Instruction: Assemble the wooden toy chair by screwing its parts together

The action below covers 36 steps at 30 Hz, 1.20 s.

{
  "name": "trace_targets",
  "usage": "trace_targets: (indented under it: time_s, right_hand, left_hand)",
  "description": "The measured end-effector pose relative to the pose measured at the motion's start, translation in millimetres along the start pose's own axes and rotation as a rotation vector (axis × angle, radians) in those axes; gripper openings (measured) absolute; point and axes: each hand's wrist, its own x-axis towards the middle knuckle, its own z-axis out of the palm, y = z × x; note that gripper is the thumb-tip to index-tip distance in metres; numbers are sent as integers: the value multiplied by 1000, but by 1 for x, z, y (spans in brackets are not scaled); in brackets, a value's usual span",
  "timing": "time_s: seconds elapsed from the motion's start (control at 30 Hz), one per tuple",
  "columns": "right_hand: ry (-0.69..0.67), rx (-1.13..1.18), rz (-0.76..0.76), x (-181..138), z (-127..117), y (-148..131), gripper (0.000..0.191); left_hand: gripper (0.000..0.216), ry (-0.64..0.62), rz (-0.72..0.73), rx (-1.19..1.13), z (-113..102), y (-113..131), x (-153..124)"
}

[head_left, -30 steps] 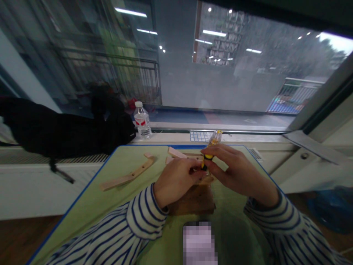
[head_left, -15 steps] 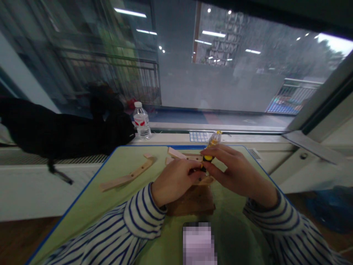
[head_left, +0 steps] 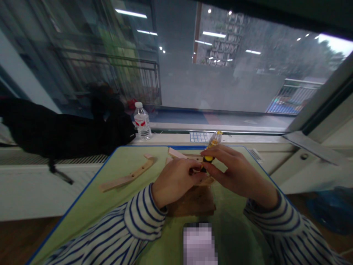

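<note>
My right hand [head_left: 234,169] grips a stubby yellow-and-black screwdriver [head_left: 209,158] between thumb and fingers. Close against its lower end, the fingers of my left hand [head_left: 178,176] are pinched together; what they hold is hidden. Beneath both hands lie pale wooden pieces with holes [head_left: 205,181], partly covered by my fingers. A brown wooden block [head_left: 191,202] is just below them on the table. Further left, a bent wooden strip [head_left: 129,176] with two dark holes lies apart from my hands.
A phone [head_left: 200,243] with a blurred screen lies at the table's [head_left: 91,217] near side. Behind the table, a water bottle [head_left: 142,123] stands on the window sill beside a black bag [head_left: 68,129]. A clear packet with yellow bits [head_left: 215,139] is beyond my right hand.
My left fingers have shifted slightly around the screwdriver's lower end. My right hand holds the screwdriver in nearly the same place.
</note>
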Motion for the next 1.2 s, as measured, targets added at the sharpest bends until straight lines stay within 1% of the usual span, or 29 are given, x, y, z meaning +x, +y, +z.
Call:
trace_targets:
  time_s: [0.17, 0.37, 0.47, 0.9, 1.2]
  right_hand:
    - [3, -3, -3, 0, 0, -1, 21]
    - [-6, -34, -3, 0, -1, 0, 29]
    - [-12, -35, -12, -1, -3, 0, 30]
    - [-19, 4, -21, 0, -1, 0, 26]
    - [-33, -1, -8, -1, -1, -1, 25]
  left_hand:
    - [20, 14, 10, 4, 1, -1, 0]
    - [22, 8, -2, 12, 2, -3, 1]
    - [23, -2, 5, 3, 1, -1, 0]
    - [22, -3, 22, 1, 2, -3, 0]
    - [20, -42, 56, 24, 0, -4, 1]
